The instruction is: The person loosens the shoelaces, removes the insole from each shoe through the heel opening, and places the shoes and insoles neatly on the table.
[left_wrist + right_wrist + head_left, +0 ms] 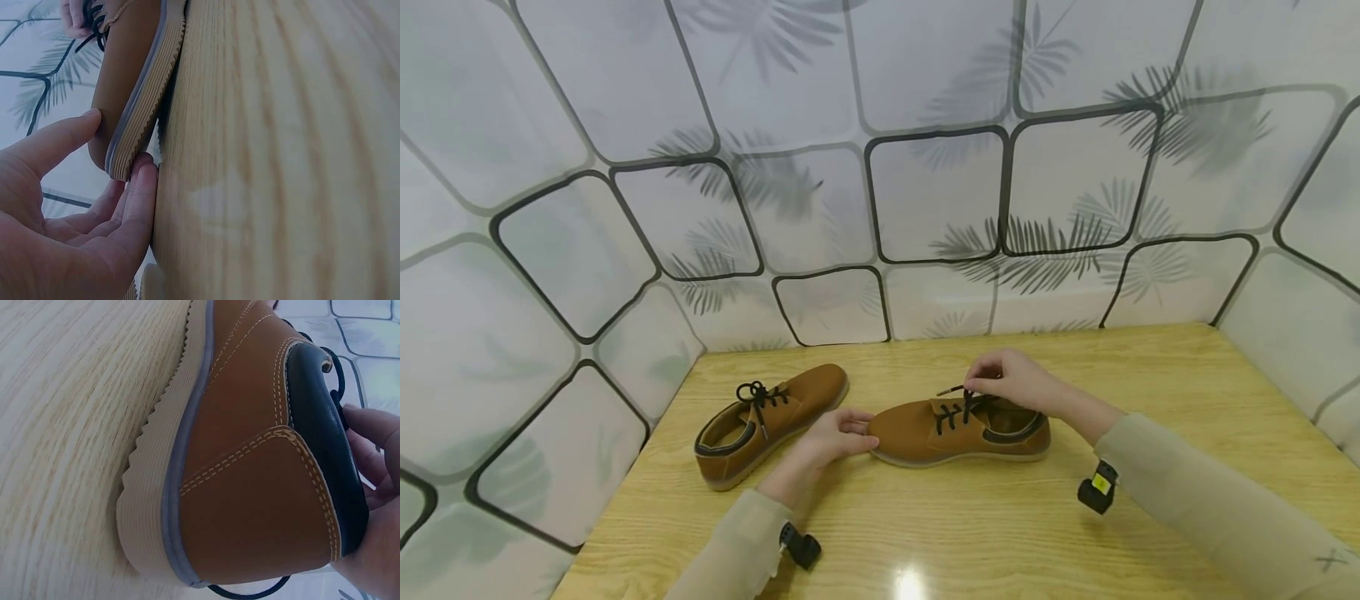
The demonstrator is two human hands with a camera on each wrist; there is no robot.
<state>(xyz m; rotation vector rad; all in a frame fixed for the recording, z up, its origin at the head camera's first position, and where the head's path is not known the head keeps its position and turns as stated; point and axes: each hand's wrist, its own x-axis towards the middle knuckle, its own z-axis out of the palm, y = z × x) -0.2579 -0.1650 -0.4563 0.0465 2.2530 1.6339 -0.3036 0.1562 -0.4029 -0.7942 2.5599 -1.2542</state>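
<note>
the right hand (1013,383) is being clamped on a thin black cord lace (951,390) above a brown, round-toed leather-like shoe (910,429). its toe is being gripped by the left hand (831,439). the shoe is being supported by a yellow wood-grain table (1000,525), right of a matching brown bow-tied shoe (808,396).

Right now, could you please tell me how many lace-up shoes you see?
2: the bow-tied shoe on the left, and the other shoe to its right, the left hand at its toe, the right hand at its laces.
</note>
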